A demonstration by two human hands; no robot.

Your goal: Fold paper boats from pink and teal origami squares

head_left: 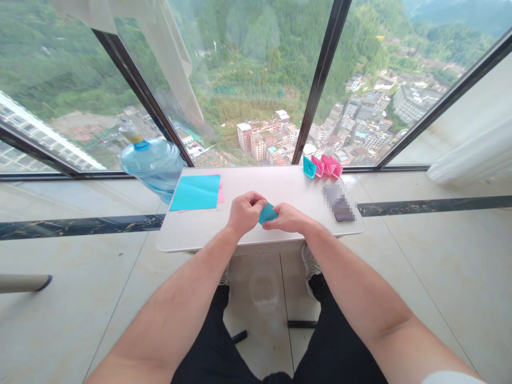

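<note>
Between my two hands, just above the front part of the white table, is a small folded piece of blue paper [267,213]. My left hand [245,212] pinches its upper left side with thumb and fingers. My right hand [288,217] grips the right side, thumb toward me and fingers behind. Part of the paper is hidden by the fingers. At the table's back right stand a folded blue paper boat [309,167] and several pink paper boats [327,166] in a row. A stack of blue paper sheets [196,192], with pink paper [221,193] beneath, lies at the left.
The white table [208,229] stands against tall windows [256,80]. A phone-like dark item [340,204], partly blurred, rests at its right side. A large blue water bottle [154,162] is on the floor behind the left corner. My legs are below the front edge.
</note>
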